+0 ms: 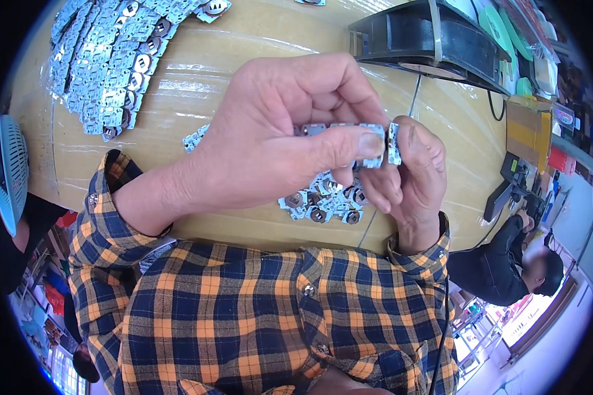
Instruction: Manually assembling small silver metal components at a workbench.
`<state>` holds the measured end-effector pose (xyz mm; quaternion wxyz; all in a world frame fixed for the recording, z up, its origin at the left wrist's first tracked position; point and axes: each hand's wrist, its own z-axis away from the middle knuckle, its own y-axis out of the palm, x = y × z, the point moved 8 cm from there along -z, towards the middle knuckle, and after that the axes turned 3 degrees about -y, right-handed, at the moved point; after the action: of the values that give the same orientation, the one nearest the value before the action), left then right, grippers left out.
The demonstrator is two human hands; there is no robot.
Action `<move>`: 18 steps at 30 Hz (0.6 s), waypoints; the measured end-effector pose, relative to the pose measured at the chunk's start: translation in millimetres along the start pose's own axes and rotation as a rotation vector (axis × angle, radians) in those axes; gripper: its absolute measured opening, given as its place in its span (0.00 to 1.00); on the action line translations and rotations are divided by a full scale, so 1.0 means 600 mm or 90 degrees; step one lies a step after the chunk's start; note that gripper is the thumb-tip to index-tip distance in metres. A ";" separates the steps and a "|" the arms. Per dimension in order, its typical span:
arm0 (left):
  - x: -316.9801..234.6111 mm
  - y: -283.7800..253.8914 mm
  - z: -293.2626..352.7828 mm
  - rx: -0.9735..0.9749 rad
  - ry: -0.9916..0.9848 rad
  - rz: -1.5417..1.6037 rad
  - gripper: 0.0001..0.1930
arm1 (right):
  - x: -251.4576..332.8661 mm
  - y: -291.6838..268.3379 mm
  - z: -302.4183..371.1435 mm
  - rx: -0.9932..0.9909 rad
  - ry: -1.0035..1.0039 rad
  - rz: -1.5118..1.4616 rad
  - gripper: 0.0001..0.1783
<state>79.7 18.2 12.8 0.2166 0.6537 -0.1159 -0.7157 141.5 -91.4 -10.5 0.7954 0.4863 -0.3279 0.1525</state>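
Above the table, my left hand (277, 131) is closed around a short strip of small blue-white circuit boards (370, 150), its thumb pressed along the strip. Close beside the strip's end, my right hand (418, 161) pinches a single small circuit board (394, 145) between thumb and finger. A narrow dark gap shows between that board and the strip. Below my hands lies a loose heap of small circuit boards (319, 203), many with round metal parts; my fingers hide some of it. Another board edge (194, 139) shows beside my left wrist.
Many rows of joined circuit boards (105, 62) cover the table's far left. A black curved housing (431, 36) stands at the far right, near a cardboard box (529, 131). A blue basket (11, 171) is at the left edge. Another person (497, 266) sits to the right.
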 end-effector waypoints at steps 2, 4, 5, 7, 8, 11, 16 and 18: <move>-0.001 -0.007 0.001 -0.025 0.057 -0.056 0.09 | 0.024 -0.007 0.002 -0.082 -0.117 0.257 0.19; -0.036 -0.001 0.011 -0.064 0.308 -0.380 0.10 | 0.026 -0.016 0.002 -0.085 -0.129 0.287 0.19; -0.034 -0.001 0.010 -0.063 0.307 -0.378 0.10 | 0.027 -0.018 0.002 -0.082 -0.141 0.324 0.18; -0.046 0.010 0.015 -0.063 0.333 -0.468 0.13 | 0.030 -0.016 0.005 -0.078 -0.154 0.361 0.18; -0.044 0.012 0.014 -0.063 0.333 -0.467 0.13 | 0.033 -0.017 0.008 -0.086 -0.159 0.391 0.18; -0.047 0.020 0.025 -0.090 0.401 -0.512 0.15 | 0.034 -0.015 0.011 -0.078 -0.163 0.425 0.18; -0.045 0.022 0.032 -0.130 0.426 -0.573 0.16 | 0.031 -0.014 0.010 -0.082 -0.172 0.441 0.18; -0.045 0.021 0.033 -0.132 0.432 -0.575 0.16 | 0.030 -0.013 0.010 -0.076 -0.175 0.440 0.19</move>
<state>63.7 17.3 45.0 -0.0226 0.8071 0.3214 -0.4948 157.0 -101.4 -1.8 0.6728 0.3156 -0.5845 0.3257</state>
